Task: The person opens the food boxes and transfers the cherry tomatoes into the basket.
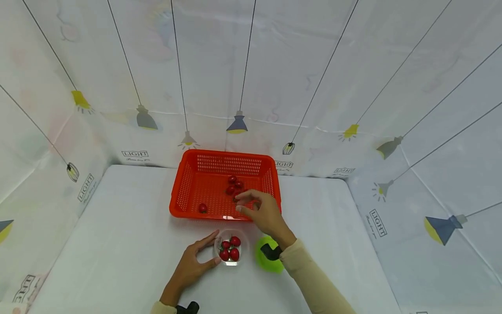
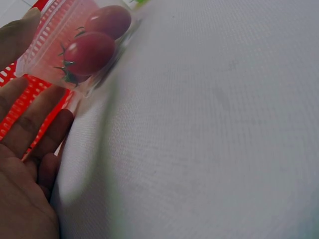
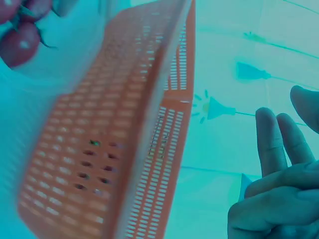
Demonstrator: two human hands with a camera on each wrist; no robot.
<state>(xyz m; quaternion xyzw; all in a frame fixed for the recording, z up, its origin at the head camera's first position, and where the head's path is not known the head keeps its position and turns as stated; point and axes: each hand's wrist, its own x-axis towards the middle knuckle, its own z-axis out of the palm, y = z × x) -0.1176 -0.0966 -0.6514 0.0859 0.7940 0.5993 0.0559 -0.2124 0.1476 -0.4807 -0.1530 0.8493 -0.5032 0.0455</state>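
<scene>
On the white table stands a clear plastic cup (image 1: 242, 237) holding several cherry tomatoes (image 1: 234, 253) with green stems. My left hand (image 1: 189, 265) holds the cup from its left side, thumb and fingers spread along the wall. The left wrist view shows the thumb near the rim and two red tomatoes (image 2: 89, 54) inside. My right hand (image 1: 263, 213) is over the front right of the red basket (image 1: 184, 213), thumb and fingers apart, with nothing seen between them. Beneath it, several tomatoes (image 1: 230, 190) lie in the basket, partly hidden; one tomato (image 1: 202, 208) lies apart, front left.
A bright green round lid or dish (image 1: 269, 264) sits right of the cup, partly covered by the right wrist. Behind the table (image 1: 129, 226) hangs a pale sheet (image 1: 219, 56) printed with lamps, which also closes off both sides.
</scene>
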